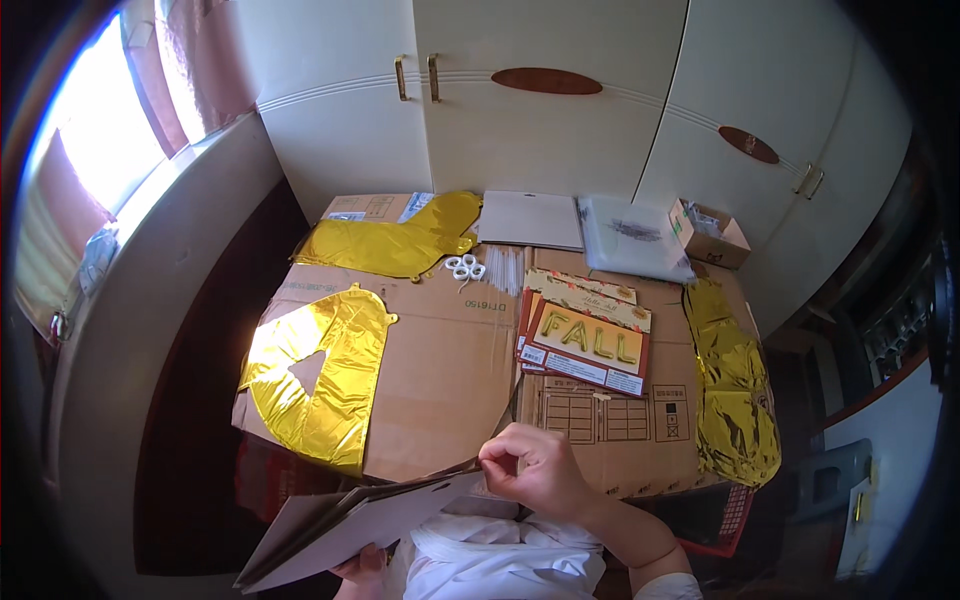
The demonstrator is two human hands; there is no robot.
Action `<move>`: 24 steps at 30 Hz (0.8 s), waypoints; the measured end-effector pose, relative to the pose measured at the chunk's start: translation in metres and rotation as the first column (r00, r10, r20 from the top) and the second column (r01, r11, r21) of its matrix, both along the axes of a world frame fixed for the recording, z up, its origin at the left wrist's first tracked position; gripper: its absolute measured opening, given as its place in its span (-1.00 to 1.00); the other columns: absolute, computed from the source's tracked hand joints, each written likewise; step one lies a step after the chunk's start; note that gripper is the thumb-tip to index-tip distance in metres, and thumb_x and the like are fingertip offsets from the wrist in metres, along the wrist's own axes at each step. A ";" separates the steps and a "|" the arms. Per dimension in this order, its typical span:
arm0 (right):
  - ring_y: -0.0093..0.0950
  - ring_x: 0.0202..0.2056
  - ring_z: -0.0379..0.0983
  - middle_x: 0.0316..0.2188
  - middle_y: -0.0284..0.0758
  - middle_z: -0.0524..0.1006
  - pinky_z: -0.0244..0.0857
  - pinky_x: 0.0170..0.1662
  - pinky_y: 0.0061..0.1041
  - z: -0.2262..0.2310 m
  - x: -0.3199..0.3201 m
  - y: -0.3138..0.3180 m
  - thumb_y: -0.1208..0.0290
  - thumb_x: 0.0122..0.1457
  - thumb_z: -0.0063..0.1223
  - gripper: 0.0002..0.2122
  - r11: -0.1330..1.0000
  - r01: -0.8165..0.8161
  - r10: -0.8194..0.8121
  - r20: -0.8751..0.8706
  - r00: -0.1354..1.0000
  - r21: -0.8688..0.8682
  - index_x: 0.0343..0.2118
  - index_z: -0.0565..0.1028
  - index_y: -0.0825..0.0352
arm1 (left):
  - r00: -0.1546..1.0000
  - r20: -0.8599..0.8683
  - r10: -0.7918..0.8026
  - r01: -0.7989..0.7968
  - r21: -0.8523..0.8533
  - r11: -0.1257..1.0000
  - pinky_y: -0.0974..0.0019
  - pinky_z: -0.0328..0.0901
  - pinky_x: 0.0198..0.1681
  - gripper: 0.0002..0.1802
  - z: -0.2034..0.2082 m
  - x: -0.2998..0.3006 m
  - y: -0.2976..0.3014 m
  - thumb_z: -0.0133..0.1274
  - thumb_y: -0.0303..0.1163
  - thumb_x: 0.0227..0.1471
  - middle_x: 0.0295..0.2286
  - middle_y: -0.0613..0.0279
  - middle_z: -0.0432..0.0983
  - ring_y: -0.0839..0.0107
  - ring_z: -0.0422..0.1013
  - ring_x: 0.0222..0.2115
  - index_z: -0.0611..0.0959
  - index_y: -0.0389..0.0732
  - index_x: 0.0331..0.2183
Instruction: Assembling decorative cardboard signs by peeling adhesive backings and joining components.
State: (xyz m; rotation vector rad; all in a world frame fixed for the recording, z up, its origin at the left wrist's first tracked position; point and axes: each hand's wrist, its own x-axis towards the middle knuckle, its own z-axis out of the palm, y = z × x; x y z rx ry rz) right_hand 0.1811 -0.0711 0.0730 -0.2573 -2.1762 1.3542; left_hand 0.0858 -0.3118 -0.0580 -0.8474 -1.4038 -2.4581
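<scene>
A stack of white-and-grey card sheets [370, 535] is tilted at the table's near edge, low and left of centre. My left hand [365, 567] grips it from below, fingers partly hidden behind the cards. At the stack's upper right corner my right hand [538, 470] is closed in a pinch on the edge of the cards. Beyond my hands, printed balloon cards [590, 335] lie in a loose pile. To the left is a flat gold A-shaped foil balloon [350, 400], and behind it a gold L-shaped foil balloon [375, 247].
Folded gold foil balloons [735, 400] lie along the right edge of the cardboard-covered table [440, 370]. At the back are white ribbon rolls [467, 266], clear straws [504, 270], grey boards [530, 220], clear plastic bags [635, 245] and a small box [725, 245]. Cabinets [540, 130] stand behind.
</scene>
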 end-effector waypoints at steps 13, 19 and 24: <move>-0.66 -0.54 0.38 -0.47 -0.36 0.51 0.26 -0.52 -0.70 0.001 0.000 0.006 0.60 -0.05 0.13 -0.94 0.998 -0.053 0.050 -0.160 0.986 -0.017 -0.46 0.56 0.36 | 0.952 0.255 -0.172 0.143 0.132 0.981 0.22 0.33 -0.12 -0.51 0.026 -0.007 0.021 0.19 -0.48 -0.17 -0.21 0.12 0.44 0.30 0.40 -0.20 0.43 -0.28 -0.12; -0.66 -0.52 0.41 -0.47 -0.35 0.52 0.25 -0.56 -0.72 0.012 -0.003 0.006 0.61 -0.07 0.14 -0.88 0.996 -0.090 0.089 -0.128 0.988 -0.001 -0.41 0.58 0.35 | 0.904 0.327 -0.277 0.262 0.089 0.961 0.17 0.37 -0.16 -0.50 0.026 -0.007 0.022 0.20 -0.37 -0.15 -0.22 0.17 0.43 0.26 0.41 -0.21 0.42 -0.21 -0.12; -0.66 -0.55 0.41 -0.53 -0.39 0.53 0.23 -0.58 -0.72 0.017 -0.008 0.006 0.60 -0.09 0.14 -0.89 0.992 -0.107 0.112 -0.076 0.991 0.069 -0.44 0.58 0.34 | 0.886 0.351 -0.304 0.289 0.095 0.953 0.18 0.37 -0.15 -0.48 0.030 -0.004 0.024 0.22 -0.37 -0.17 -0.22 0.16 0.44 0.26 0.41 -0.21 0.42 -0.22 -0.12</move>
